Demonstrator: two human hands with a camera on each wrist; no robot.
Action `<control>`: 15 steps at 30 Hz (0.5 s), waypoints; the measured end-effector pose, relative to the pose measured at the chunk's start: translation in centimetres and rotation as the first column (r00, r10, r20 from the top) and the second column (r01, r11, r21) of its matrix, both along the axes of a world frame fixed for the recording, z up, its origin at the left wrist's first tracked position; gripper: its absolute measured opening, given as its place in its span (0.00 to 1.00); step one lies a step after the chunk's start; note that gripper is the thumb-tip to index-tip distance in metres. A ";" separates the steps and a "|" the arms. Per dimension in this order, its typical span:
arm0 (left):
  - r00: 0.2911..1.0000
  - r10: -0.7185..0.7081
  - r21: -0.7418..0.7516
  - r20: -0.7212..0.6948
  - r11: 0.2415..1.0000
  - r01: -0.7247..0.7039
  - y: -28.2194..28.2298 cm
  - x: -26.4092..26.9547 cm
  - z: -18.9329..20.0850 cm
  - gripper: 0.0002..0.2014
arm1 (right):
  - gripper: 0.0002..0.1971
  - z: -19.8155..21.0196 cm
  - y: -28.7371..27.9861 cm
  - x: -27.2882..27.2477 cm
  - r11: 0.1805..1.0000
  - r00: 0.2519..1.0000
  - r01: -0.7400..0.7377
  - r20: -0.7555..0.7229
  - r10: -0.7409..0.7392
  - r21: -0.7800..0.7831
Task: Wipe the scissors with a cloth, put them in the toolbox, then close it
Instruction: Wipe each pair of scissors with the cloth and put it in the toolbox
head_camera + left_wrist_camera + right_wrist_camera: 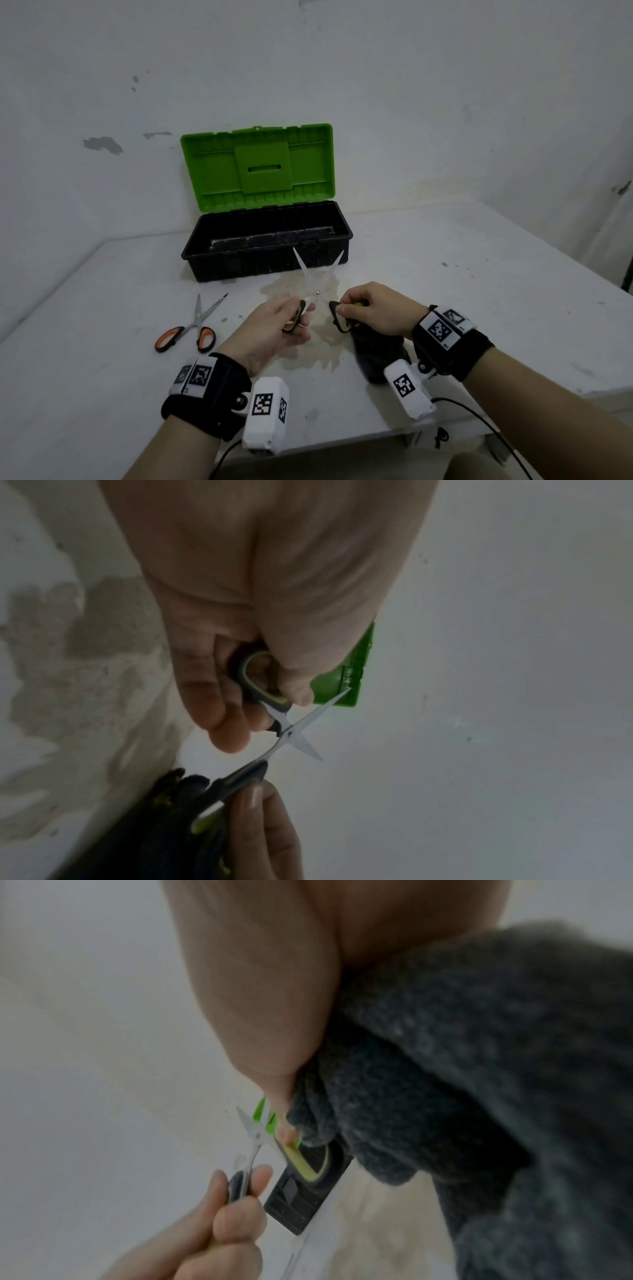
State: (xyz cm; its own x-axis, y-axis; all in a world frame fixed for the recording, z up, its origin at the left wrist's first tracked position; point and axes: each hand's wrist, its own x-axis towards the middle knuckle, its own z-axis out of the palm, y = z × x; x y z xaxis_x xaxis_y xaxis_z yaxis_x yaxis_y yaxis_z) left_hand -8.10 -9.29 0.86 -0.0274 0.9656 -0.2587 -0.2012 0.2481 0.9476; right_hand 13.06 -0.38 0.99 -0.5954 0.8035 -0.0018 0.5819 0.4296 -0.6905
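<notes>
Small scissors (317,293) with black-and-yellow handles are held above the table, blades spread wide in a V towards the toolbox. My left hand (287,313) grips the left handle loop (253,680). My right hand (352,306) pinches the right handle and also holds a dark grey cloth (376,353), which hangs under the palm (479,1069). The toolbox (267,260) stands just behind, its black base open and its green lid (257,164) upright against the wall. In the right wrist view the scissors (255,1134) show between both hands.
A second pair of scissors (191,329), orange-handled, lies shut on the white table (479,274) left of my left hand. A brownish stain (318,349) marks the table under the hands. The wall is close behind the toolbox; the table's front edge is near my wrists.
</notes>
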 end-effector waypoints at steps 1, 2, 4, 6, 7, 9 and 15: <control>1.000 -0.011 0.004 -0.020 1.000 0.011 -0.1 -0.1 0.0 0.19 | 0.11 0.3 -0.1 0.2 0.999 1.000 -0.026 0.010 0.026 -0.023; 0.999 -0.024 0.005 -0.041 1.000 0.024 -0.1 -0.2 0.1 0.19 | 0.10 0.6 -0.1 0.3 0.998 0.998 -0.050 0.021 0.051 -0.042; 0.994 -0.049 -0.004 -0.097 0.999 0.049 0.0 -0.4 0.2 0.19 | 0.10 1.0 -0.1 0.5 0.994 0.995 -0.083 0.047 0.086 -0.066; 0.988 -0.090 -0.016 -0.124 0.996 0.089 -0.1 -0.5 0.2 0.20 | 0.11 1.4 -0.1 0.8 0.989 0.990 -0.115 0.070 0.121 -0.090; 0.986 -0.108 -0.017 -0.125 0.994 0.107 -0.1 -0.6 0.1 0.20 | 0.12 1.6 -0.1 1.0 0.986 0.988 -0.128 0.074 0.137 -0.108; 0.982 -0.131 -0.026 -0.133 0.991 0.129 -0.3 -0.7 0.2 0.19 | 0.12 1.8 -0.1 1.2 0.982 0.987 -0.132 0.076 0.143 -0.135; 0.991 -0.079 -0.031 -0.104 0.997 0.077 -0.1 -0.9 -0.3 0.17 | 0.18 1.8 -0.6 1.9 0.994 1.000 -0.018 -0.014 0.016 -0.112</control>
